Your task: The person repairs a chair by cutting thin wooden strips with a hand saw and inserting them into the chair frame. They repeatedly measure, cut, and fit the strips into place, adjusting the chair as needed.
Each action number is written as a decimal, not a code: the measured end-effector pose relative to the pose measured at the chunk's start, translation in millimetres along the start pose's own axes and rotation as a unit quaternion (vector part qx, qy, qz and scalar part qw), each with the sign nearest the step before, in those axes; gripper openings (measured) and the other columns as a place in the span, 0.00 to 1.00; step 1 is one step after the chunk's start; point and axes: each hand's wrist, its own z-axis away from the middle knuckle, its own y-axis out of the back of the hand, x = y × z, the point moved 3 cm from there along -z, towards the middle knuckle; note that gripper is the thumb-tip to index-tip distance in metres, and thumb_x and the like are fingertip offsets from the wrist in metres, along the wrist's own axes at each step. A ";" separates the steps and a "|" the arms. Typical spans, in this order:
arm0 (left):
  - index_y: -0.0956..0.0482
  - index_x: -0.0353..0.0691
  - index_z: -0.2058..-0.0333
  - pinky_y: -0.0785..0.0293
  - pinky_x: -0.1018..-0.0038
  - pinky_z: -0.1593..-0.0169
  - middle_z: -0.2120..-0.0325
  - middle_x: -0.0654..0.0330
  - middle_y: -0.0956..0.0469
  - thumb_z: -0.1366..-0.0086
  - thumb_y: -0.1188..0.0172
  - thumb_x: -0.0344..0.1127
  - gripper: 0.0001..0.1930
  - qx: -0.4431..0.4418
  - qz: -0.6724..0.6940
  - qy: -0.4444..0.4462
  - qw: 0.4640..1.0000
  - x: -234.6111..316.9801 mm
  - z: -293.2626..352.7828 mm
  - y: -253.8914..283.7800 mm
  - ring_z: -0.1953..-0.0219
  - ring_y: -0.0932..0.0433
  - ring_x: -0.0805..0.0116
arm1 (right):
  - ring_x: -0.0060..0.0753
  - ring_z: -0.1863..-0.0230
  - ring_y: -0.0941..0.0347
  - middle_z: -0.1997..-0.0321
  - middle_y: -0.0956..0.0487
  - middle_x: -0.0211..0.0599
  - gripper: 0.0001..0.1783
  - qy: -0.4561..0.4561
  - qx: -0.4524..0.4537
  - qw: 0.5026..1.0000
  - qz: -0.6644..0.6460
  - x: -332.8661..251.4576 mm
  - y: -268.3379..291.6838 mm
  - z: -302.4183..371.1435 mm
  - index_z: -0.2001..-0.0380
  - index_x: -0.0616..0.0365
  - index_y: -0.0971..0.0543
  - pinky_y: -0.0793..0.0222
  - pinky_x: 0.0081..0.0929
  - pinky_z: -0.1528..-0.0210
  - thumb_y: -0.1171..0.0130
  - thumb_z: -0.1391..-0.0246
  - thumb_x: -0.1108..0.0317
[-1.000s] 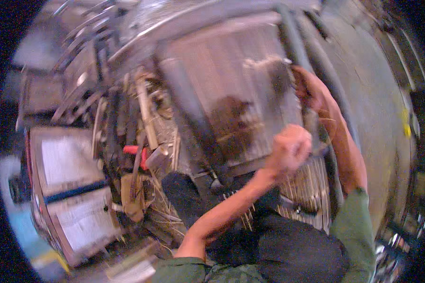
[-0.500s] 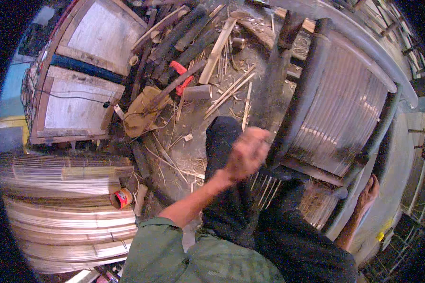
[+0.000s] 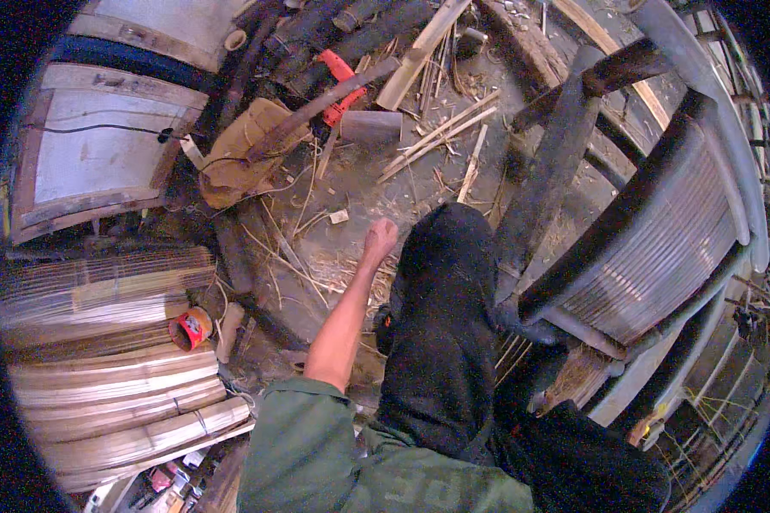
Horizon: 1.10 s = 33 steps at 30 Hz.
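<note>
My left hand [image 3: 382,239] is curled closed at the end of an outstretched forearm, over the littered floor just left of my bent knee [image 3: 449,256]. Nothing sticks out of it; its inner side is turned away. Of my right hand, only a small patch of skin [image 3: 637,432] shows at the lower right, beside the long poles, and its fingers cannot be made out. To the right stands a dark pole frame [image 3: 565,154] with a panel of thin parallel strips [image 3: 659,231]. Nearest my left hand on the floor are shavings and a small pale block [image 3: 340,216].
At left lie bundled pale strips [image 3: 128,376] with a red tin [image 3: 190,329] on them. Ahead are a red plastic piece [image 3: 340,85], a brown scoop-shaped piece [image 3: 248,154], a plank [image 3: 423,56] and loose sticks [image 3: 441,137]. Framed panels [image 3: 103,145] stand at far left.
My left hand has drawn back leftward from beside the pole frame. My right hand, earlier against the pole at right, is now mostly out of sight. The view has shifted, and my knee looks larger.
</note>
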 end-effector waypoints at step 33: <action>0.32 0.35 0.44 0.36 0.53 0.44 0.45 0.46 0.33 0.38 0.46 0.43 0.26 -0.316 -0.352 -0.243 0.847 40.7 -17.2 -147.4 0.45 0.33 0.45 | 0.58 0.42 0.35 0.44 0.30 0.57 0.22 -0.076 -0.029 0.994 0.070 14.7 21.3 19.9 0.43 0.62 0.32 0.43 0.44 0.37 0.51 0.38 0.64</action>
